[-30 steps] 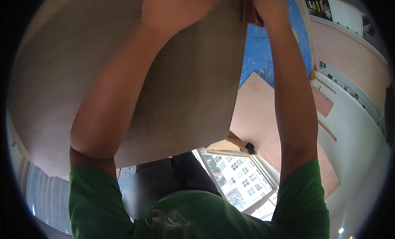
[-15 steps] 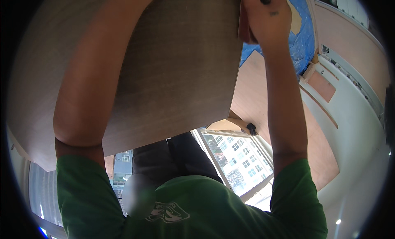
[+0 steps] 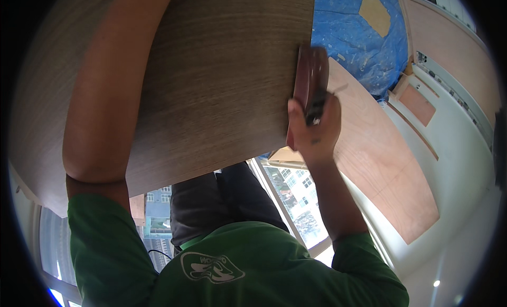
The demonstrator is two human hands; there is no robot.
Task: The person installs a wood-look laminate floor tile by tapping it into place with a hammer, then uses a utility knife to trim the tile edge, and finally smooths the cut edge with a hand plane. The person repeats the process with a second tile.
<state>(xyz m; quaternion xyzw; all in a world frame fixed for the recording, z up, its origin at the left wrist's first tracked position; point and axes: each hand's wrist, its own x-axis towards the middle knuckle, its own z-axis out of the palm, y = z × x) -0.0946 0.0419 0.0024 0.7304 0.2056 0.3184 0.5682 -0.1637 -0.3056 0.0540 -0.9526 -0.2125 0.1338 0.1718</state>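
Observation:
A large brown wood-grain board (image 3: pixel 222 90) fills the middle and left of the view. At its right edge is a dark reddish wooden hand plane (image 3: pixel 315 64), with a black part near its middle. My right hand (image 3: pixel 321 128) grips the plane close to the board's near right corner, thumb on the board side. The plane's long body lies along that edge; its underside is hidden. My left forearm (image 3: pixel 113 80) reaches over the board and leaves at the top, so my left hand is out of sight.
Blue sheeting (image 3: pixel 351 40) with a tan scrap (image 3: pixel 375 14) lies beyond the edge. A light plywood sheet (image 3: pixel 385 159) slopes down at the right, beside a white panel (image 3: pixel 449 132) with cut-outs. A window (image 3: pixel 296 201) is below the board's near edge.
My right hand has brought the hand plane along the board's right edge from the far top toward me. The right elbow is more bent now. My left arm has barely shifted.

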